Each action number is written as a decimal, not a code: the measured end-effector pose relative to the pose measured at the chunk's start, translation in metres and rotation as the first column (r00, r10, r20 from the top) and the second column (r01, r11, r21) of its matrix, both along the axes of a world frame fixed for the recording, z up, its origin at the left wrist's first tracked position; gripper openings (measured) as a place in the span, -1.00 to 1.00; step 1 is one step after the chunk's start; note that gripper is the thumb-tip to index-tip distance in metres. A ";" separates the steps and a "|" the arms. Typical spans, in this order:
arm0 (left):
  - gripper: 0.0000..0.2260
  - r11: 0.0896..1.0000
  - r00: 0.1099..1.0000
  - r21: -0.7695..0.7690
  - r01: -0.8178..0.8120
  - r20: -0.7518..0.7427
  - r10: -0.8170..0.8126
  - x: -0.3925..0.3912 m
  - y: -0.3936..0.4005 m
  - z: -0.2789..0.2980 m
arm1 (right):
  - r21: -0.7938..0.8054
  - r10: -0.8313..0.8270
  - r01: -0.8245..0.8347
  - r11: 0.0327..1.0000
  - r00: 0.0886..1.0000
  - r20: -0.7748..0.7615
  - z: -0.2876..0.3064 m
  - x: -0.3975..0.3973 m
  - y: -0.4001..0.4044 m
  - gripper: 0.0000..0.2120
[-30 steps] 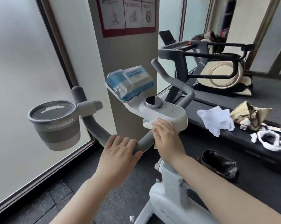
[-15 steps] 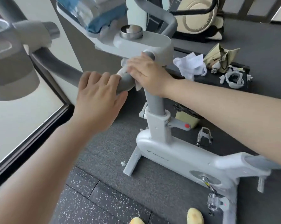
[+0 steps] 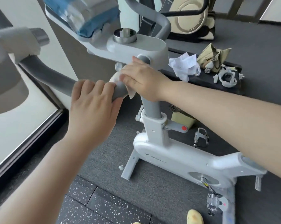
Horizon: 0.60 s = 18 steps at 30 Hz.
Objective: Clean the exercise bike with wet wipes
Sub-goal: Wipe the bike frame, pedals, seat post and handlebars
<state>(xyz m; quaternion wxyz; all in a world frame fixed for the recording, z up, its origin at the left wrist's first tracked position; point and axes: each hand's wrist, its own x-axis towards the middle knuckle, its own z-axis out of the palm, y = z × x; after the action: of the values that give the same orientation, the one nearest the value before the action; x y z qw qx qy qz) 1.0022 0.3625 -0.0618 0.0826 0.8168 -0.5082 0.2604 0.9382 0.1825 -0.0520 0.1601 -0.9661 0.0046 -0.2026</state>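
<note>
A white exercise bike (image 3: 173,156) stands on the dark gym floor. My left hand (image 3: 94,101) grips its grey handlebar (image 3: 55,78) close to the stem. My right hand (image 3: 143,78) presses a white wet wipe (image 3: 131,92) against the handlebar where it meets the grey stem (image 3: 151,107), fingers bent over the wipe. Most of the wipe is hidden under that hand. A blue pack of wet wipes (image 3: 88,16) lies on the bike's console tray (image 3: 136,46), beside a metal knob (image 3: 125,35).
A grey cup holder (image 3: 5,75) juts from the handlebar at the left, by a frosted window. Crumpled white wipes (image 3: 183,65), wrappers and a tan bag (image 3: 214,55) lie on a black treadmill deck behind. A loose pedal (image 3: 201,139) lies on the floor.
My head has tilted down, so the bike frame and floor came into view. My right hand with the wipe moved from the console's front edge down to the handlebar and stem joint.
</note>
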 end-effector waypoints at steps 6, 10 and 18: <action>-0.69 0.994 0.998 -0.106 0.001 -0.062 -0.007 -0.008 0.002 -0.009 | 0.049 -0.202 0.201 0.978 0.979 0.013 -0.002 0.012 -0.011 -0.69; -0.63 0.985 0.991 -0.164 -0.048 -0.135 0.025 -0.020 0.000 -0.019 | 0.081 -0.209 0.198 0.977 0.966 0.154 -0.009 0.017 -0.009 -0.64; -0.72 0.915 0.984 -0.384 -0.123 -0.167 0.062 -0.027 -0.017 -0.032 | 0.084 -0.131 0.106 0.991 0.916 0.378 -0.026 0.021 -0.016 -0.68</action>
<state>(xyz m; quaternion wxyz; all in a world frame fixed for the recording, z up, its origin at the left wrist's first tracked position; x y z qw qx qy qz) 0.9750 0.3457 -0.0941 0.2707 0.8241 -0.3983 0.2980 0.9595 0.1664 -0.0776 0.1754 -0.9003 0.0380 -0.3965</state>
